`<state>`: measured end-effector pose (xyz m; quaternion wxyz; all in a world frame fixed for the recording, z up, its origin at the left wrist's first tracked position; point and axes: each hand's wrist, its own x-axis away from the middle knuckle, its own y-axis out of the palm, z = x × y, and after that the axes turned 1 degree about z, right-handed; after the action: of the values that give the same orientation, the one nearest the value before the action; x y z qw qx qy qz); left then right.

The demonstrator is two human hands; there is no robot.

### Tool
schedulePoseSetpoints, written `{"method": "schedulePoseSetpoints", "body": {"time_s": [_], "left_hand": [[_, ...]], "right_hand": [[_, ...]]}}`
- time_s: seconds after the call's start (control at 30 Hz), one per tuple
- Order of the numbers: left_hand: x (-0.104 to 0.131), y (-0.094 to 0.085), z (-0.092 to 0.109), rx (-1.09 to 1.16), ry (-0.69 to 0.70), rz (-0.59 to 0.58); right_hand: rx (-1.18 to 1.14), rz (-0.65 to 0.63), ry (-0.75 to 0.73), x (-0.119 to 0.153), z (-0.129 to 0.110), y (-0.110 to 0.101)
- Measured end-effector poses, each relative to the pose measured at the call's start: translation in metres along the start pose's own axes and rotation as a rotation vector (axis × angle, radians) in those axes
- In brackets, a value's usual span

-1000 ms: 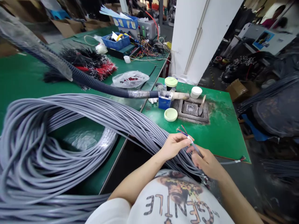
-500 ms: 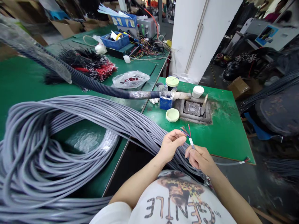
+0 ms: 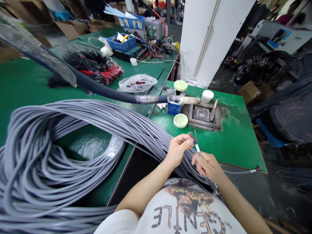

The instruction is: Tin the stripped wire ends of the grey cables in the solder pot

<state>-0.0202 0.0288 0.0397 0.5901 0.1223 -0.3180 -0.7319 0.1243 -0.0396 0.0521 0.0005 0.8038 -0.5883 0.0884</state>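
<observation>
My right hand (image 3: 207, 165) is closed round the end of a grey cable (image 3: 200, 153), just below a white sleeve (image 3: 197, 148). From the sleeve fan out several thin coloured wires (image 3: 195, 138), red, green, blue and brown among them, with bare tips. My left hand (image 3: 179, 148) pinches some of these wires between thumb and forefinger. A large bundle of grey cables (image 3: 102, 113) lies coiled on the left, and part of it runs beneath both hands. Another stripped cable end (image 3: 254, 170) rests at the right table's front corner.
A solder pot (image 3: 203, 114) with a scraper is set in the green table (image 3: 236, 139). Around it stand a pale green lid (image 3: 180, 120), a white tub (image 3: 207, 96) and a blue box (image 3: 174, 108). A corrugated hose (image 3: 104, 91) crosses above the left table.
My hands and the cable end have shifted slightly left. The left fingers have closed more on the wires, and the spread of the wires differs a little.
</observation>
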Motion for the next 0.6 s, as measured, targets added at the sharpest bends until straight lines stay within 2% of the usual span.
{"method": "schedulePoseSetpoints", "body": {"time_s": [0.47, 0.6], "left_hand": [[0.008, 0.011, -0.017, 0.174, 0.048, 0.144], [0.007, 0.014, -0.016, 0.212, 0.051, 0.143]], "right_hand": [[-0.196, 0.132, -0.066, -0.006, 0.011, 0.014], [-0.227, 0.139, -0.066, -0.007, 0.012, 0.016]]}}
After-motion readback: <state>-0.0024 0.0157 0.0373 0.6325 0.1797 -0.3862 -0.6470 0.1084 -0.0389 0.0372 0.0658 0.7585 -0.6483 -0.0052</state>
